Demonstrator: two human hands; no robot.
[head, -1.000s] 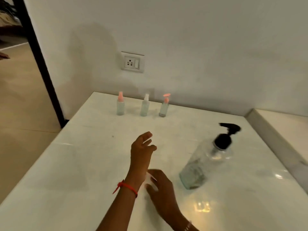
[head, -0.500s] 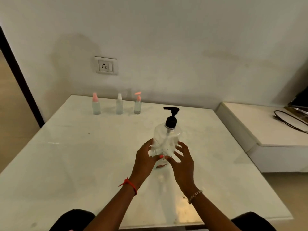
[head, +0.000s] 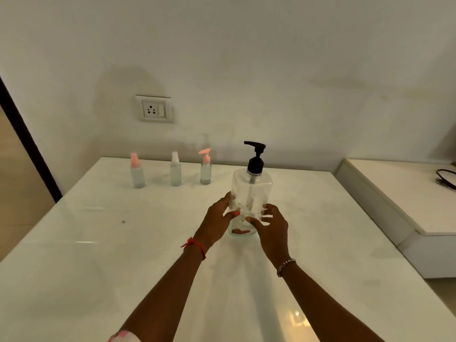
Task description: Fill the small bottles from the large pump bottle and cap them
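Clear large pump bottle (head: 251, 191): see-through walls, squarish shoulders, a dip tube down the middle; droplets cling inside and it looks nearly empty, so I judge it light and easy to tip.
Black pump head (head: 255, 156): screwed on top, nozzle pointing left; likely stiff to press, so the body wants steadying low down.
Where it stands: upright on the glossy white table (head: 123, 255), near the middle, well apart from the small bottles.
Left hand (head: 217, 218): holds the lower left wall, thumb across the front, fingers behind.
Right hand (head: 271, 225): fingers spread and arched beside the lower right wall, thumb tip at the front; whether it grips or only touches I cannot tell.
Surface: smooth and probably slippery; best taken with both palms round the lower body, not by the pump.
Small bottles: pink-capped bottle (head: 137, 172), white-capped bottle (head: 175, 171) and pink-pump bottle (head: 206, 169) stand in a row by the wall, tops on; fill level too faint to tell.
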